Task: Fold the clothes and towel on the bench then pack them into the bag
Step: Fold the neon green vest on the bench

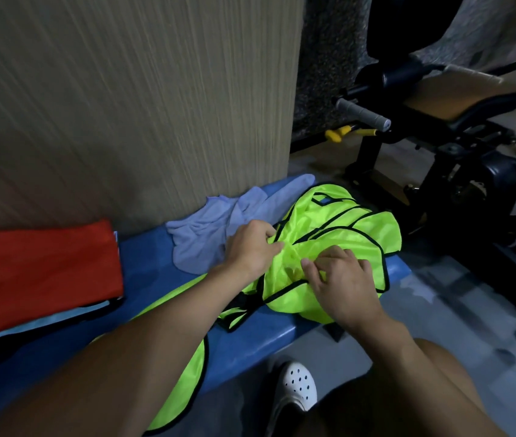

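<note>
A crumpled neon-green vest point(338, 228) with black trim lies on the blue bench point(143, 272). My left hand point(253, 250) pinches a bunched fold of that vest at its left side. My right hand point(341, 282) grips the same bunch from the right, fingers curled into the fabric. A second neon-green vest point(184, 392) hangs off the bench's front edge under my left forearm. A pale blue towel point(215, 228) lies rumpled behind my left hand, against the wall. A red bag point(36, 272) sits at the bench's left end.
A ribbed beige wall point(130, 105) rises straight behind the bench. Black gym equipment point(439, 137) with a grey handle and a padded seat stands to the right. My white perforated shoe point(297, 392) is on the grey floor in front of the bench.
</note>
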`<state>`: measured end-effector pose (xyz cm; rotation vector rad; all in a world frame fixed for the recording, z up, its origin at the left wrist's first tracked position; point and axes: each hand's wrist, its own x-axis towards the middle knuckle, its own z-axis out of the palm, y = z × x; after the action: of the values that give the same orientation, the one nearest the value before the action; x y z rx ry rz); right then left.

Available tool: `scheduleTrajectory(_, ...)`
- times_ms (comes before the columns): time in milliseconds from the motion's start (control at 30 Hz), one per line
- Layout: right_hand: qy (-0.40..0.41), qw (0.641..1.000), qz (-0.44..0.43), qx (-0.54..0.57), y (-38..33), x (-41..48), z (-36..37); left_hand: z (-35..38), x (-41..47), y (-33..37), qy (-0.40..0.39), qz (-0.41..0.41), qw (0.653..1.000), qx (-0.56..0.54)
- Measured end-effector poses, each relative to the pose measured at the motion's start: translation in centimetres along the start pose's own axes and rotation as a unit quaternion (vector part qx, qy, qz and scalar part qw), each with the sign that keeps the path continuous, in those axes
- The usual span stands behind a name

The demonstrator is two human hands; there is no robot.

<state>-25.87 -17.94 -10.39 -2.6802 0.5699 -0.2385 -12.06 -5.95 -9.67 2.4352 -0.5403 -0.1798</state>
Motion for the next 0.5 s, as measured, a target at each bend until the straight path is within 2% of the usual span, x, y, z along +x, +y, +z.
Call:
scheduleTrajectory(200, 0.092, 0.983, 0.006, 0.159, 0.7, 1.7, -0.5, -2.7, -2.3, 1.2, 0.098, 0.081, 0.983, -0.129)
scheduleTrajectory(333, 0.125, 0.963, 0.031, 0.237, -0.4, 3.2, -2.5, -5.7, -5.1, 1.6, 0.099, 0.116, 0.976, -0.158)
scheduleTrajectory(400, 0.089, 0.978, 0.011, 0.189, -1.2, 3.8, -3.4, -7.2, -6.6, 1.5, 0.081, 0.116, 0.974, -0.178)
scheduleTrajectory(500, 0.006, 0.998, -0.006, 0.057, -2.1, 3.9, -3.7, -9.0, -8.8, 0.4, 0.015, 0.122, 0.976, -0.180)
